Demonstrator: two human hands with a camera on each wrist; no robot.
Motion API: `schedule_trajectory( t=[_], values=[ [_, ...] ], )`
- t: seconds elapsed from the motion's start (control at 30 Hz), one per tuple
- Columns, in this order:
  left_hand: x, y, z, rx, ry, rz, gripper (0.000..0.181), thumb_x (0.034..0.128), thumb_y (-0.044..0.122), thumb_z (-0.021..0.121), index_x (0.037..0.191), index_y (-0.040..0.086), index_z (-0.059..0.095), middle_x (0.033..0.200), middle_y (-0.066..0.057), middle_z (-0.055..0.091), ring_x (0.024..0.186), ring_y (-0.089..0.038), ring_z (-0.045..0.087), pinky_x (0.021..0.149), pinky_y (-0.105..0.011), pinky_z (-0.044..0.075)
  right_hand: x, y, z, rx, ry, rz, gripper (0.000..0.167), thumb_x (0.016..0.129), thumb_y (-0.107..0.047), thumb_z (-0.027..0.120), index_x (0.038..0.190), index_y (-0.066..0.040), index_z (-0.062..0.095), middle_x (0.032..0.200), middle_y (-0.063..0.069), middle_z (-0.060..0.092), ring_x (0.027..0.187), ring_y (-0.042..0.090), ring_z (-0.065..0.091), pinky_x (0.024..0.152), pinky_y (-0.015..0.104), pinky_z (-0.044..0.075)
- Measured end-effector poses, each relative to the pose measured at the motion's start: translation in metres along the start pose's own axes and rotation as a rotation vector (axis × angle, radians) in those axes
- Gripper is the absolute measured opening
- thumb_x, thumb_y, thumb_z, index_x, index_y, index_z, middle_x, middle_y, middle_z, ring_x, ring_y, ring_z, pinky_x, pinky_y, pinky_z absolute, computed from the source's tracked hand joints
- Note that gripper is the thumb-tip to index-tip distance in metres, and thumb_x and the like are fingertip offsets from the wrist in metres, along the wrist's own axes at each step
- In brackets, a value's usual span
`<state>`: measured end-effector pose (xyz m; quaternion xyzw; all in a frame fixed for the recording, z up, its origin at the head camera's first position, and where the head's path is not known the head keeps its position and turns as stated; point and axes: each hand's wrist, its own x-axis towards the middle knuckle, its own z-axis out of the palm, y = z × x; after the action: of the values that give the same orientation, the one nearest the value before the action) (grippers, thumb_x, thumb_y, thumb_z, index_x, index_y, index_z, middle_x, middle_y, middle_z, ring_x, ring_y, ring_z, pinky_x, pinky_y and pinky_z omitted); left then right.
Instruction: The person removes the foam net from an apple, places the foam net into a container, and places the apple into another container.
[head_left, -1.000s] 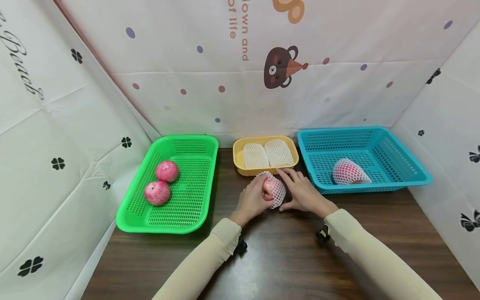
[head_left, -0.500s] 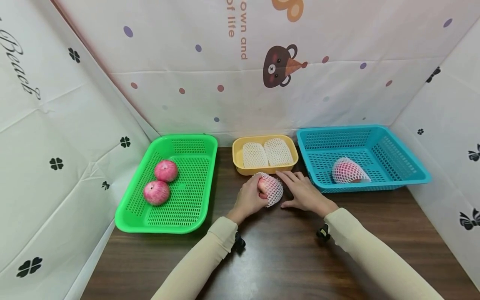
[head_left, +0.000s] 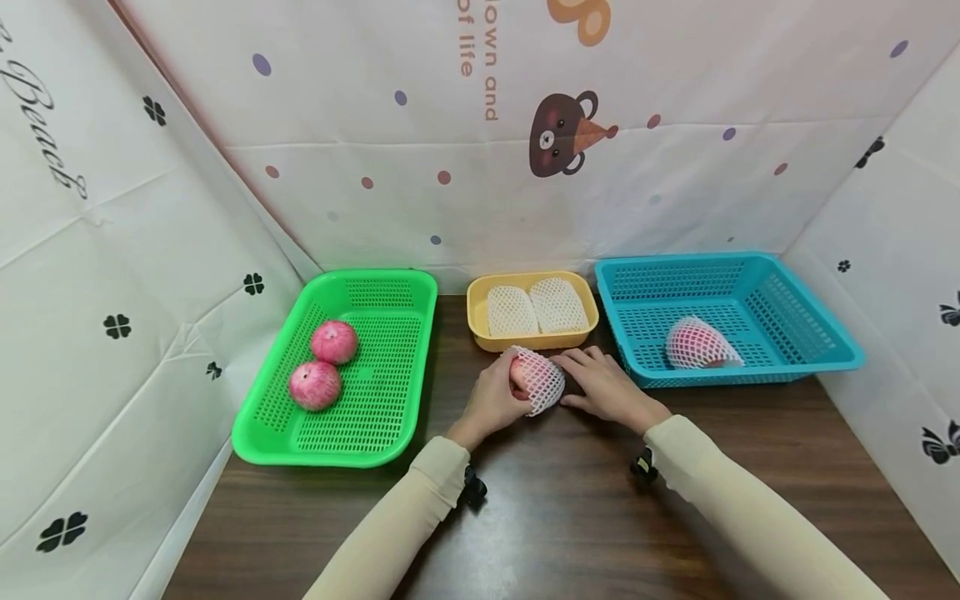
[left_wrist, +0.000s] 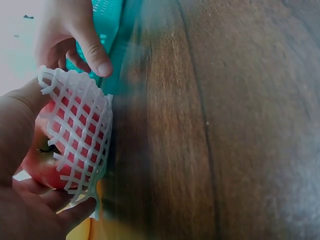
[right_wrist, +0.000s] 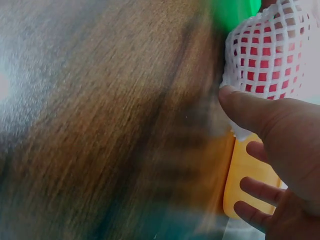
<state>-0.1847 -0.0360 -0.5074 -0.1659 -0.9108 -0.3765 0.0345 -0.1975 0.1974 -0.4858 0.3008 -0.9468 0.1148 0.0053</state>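
Head | left hand grasps netted apple | stem leftward, axis crosswise | right hand: grip unclear

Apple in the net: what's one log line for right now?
left hand: holds apple, partly in net | right hand: beside net | green basket: two apples

Whitish cloth backdrop behind tabletop, creased horizontally; sideways lettering, brown bear in orange party hat, scattered muted dots. Left cloth wall, wrinkled: black four-leaf clovers, looping black script. Right cloth wall: small black clover, dark bow shapes. Tabletop dark brown, wood-grained; pale glare on its nearer part.
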Motion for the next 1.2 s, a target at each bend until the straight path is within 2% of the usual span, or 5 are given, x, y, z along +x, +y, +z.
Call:
schedule_trajectory(
  t=[0.2, 0.5, 0.7, 0.9, 1.2],
  values=[
    [-0.003, -0.004, -0.003, -0.024, -0.006, 0.009, 0.082, 0.0688, 0.011, 0.086, 0.141, 0.006, 0.047, 0.122, -0.009, 0.063, 0.102, -0.021, 0.062, 0.089, -0.034, 0.053, 0.006, -0.001, 0.004, -0.026, 0.035, -0.031, 0.052, 0.093, -0.028, 0.078, 0.140, -0.011, 0.061, 0.137, 0.009, 0.060, 0.119, 0.033, 0.051, 0.098, 0.054, 0.047],
    [-0.007, -0.004, -0.008, -0.056, 0.007, 0.000, 0.069, 0.0699, 0.010, 0.088, 0.129, 0.004, 0.053, 0.117, -0.008, 0.062, 0.103, -0.024, 0.062, 0.090, -0.037, 0.053, 0.011, -0.003, 0.005, -0.058, 0.082, -0.056, 0.028, 0.097, -0.022, 0.072, 0.124, -0.012, 0.072, 0.124, 0.007, 0.066, 0.113, 0.031, 0.056, 0.092, 0.051, 0.049],
    [-0.011, -0.008, -0.011, -0.073, 0.048, 0.007, 0.068, 0.0687, 0.011, 0.090, 0.126, 0.004, 0.055, 0.114, -0.009, 0.063, 0.102, -0.024, 0.062, 0.092, -0.038, 0.053, 0.013, -0.005, 0.001, -0.091, 0.116, -0.080, 0.023, 0.097, -0.018, 0.072, 0.119, -0.013, 0.075, 0.119, 0.005, 0.070, 0.110, 0.030, 0.059, 0.088, 0.048, 0.050],
    [-0.015, -0.018, -0.012, -0.145, 0.110, 0.015, 0.084, 0.0706, 0.016, 0.089, 0.143, 0.004, 0.048, 0.136, -0.016, 0.060, 0.118, -0.028, 0.061, 0.103, -0.042, 0.050, 0.014, -0.006, -0.004, -0.082, 0.126, -0.090, 0.018, 0.094, -0.011, 0.073, 0.112, -0.008, 0.075, 0.113, 0.007, 0.072, 0.104, 0.027, 0.065, 0.088, 0.048, 0.053],
    [-0.021, -0.025, -0.015, -0.151, 0.199, 0.041, 0.074, 0.0731, 0.023, 0.082, 0.140, 0.011, 0.052, 0.121, -0.014, 0.061, 0.104, -0.027, 0.062, 0.088, -0.042, 0.055, 0.013, -0.008, -0.005, 0.005, 0.138, -0.037, 0.028, 0.093, -0.003, 0.073, 0.121, -0.003, 0.072, 0.115, 0.012, 0.073, 0.105, 0.029, 0.069, 0.091, 0.048, 0.056]
  ],
)
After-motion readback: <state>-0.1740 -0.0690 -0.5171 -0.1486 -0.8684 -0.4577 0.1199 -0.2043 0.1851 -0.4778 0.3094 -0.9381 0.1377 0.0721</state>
